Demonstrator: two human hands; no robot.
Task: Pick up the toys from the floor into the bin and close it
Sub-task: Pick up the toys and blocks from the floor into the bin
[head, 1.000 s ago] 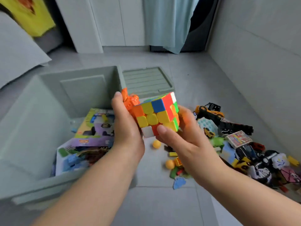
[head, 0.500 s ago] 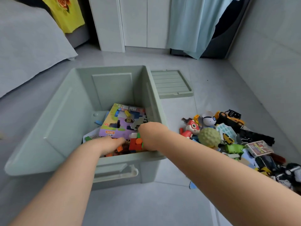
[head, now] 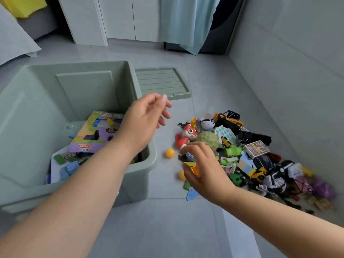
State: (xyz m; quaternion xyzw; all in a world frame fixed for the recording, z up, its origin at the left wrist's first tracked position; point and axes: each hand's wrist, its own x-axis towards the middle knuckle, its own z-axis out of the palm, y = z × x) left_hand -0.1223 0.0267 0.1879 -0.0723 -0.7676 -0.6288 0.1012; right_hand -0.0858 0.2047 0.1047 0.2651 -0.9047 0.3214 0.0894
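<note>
The open green bin sits left, some toys already inside. The left hand hovers over its right rim, fingers loose and empty. The right hand spreads above the floor toys at right.

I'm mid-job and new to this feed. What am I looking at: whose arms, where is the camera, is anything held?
No machine here: a person works with two bare hands. The one view comes from a wide-angle camera worn on the head, looking forward and down. The left hand hangs open above the right edge of the green bin, holding nothing. The right hand reaches with curved fingers over the toy pile on the floor; whether it already pinches a piece I cannot tell. The bin stands open, with a purple box and blocks inside. Its lid lies flat on the floor just beyond it. An orange ball sits between bin and pile.
</note>
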